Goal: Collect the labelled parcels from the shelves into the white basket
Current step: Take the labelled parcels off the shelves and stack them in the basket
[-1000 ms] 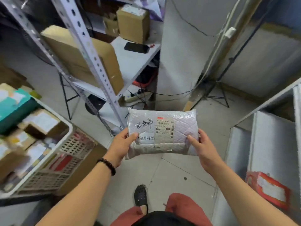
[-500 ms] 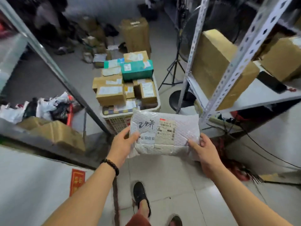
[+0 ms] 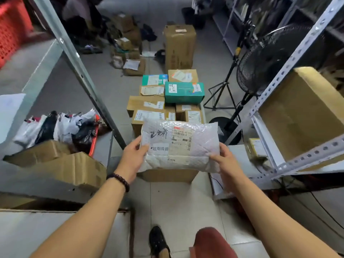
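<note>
A white padded parcel (image 3: 197, 146) with a printed label and black handwriting is held flat in front of me. My left hand (image 3: 133, 158) grips its left edge and my right hand (image 3: 224, 161) grips its right edge. Straight behind it stands the white basket (image 3: 203, 110), mostly hidden, piled with several labelled cardboard boxes and a green box (image 3: 184, 92). The parcel hangs just in front of and above the basket's near end.
A metal shelf post (image 3: 78, 64) slants on the left above crumpled bags (image 3: 61, 127) and brown cartons (image 3: 74, 170). On the right a perforated rack (image 3: 290, 60) holds a large carton (image 3: 301, 112). A black floor fan (image 3: 266, 58) stands beside the basket. More boxes lie on the far floor.
My view has swung left from the right-hand rack to face the basket head on, and the basket is nearer. Both hands have kept hold of the parcel throughout.
</note>
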